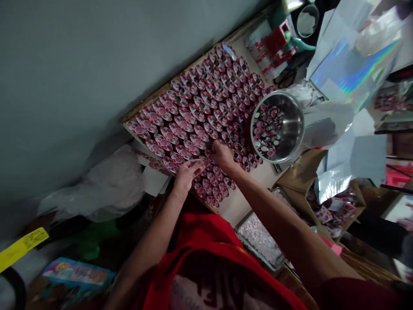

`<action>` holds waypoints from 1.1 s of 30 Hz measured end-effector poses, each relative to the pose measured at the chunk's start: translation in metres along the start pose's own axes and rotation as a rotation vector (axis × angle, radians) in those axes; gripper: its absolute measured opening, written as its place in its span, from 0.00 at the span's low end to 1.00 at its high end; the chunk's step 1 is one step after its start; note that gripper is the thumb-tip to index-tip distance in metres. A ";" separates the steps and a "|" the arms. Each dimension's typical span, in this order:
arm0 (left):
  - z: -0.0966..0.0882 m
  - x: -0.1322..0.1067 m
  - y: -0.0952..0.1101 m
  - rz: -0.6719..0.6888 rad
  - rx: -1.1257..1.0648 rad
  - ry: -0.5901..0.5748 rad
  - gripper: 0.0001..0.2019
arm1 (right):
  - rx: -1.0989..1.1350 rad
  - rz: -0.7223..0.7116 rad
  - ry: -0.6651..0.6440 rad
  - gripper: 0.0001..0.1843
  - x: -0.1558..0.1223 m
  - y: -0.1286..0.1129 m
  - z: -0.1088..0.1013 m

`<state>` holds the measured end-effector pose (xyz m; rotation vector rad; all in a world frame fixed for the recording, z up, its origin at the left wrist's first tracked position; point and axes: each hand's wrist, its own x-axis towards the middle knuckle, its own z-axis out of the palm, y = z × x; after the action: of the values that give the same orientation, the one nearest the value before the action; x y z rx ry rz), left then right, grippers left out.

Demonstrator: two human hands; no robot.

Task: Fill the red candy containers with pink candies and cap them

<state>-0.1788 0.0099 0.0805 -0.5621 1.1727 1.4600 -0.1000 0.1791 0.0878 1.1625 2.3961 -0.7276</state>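
Observation:
Rows of printed red-and-white oval pieces [197,109] cover a board on the table in front of me. Those toward the left carry pink round discs [168,104] at their middles; many toward the upper right show dark centres. My left hand [189,172] is over the near edge of the rows, thumb and fingers pinched together; what lies between them is too small to make out. Just right of it, my right hand [222,154] is closed with curled fingers down among the pieces, its fingertips hidden. A steel bowl [295,129] holding many small pink and silvery discs [266,129] stands to the right.
Beyond the bowl lie shiny silver sheets [342,69] and an open cardboard box [297,176] with printed packets. A tray [261,239] of small pale pieces sits below my right forearm. A wall runs along the left, above a clear plastic bag [106,181].

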 end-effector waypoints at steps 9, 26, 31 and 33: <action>0.018 -0.017 -0.038 -0.075 0.125 -0.035 0.30 | 0.665 -0.132 0.186 0.09 -0.116 0.031 0.038; 0.046 -0.012 -0.048 -0.032 0.118 -0.067 0.22 | 0.231 0.281 0.171 0.01 -0.050 0.101 0.004; 0.050 -0.007 -0.039 -0.074 0.044 -0.111 0.25 | 0.070 0.382 0.076 0.05 -0.031 0.098 0.002; 0.056 -0.006 -0.042 -0.067 0.030 -0.098 0.25 | 0.053 0.369 0.071 0.06 -0.032 0.095 -0.001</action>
<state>-0.1236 0.0519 0.0932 -0.4990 1.0881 1.3954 -0.0046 0.2100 0.0788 1.6184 2.1356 -0.6383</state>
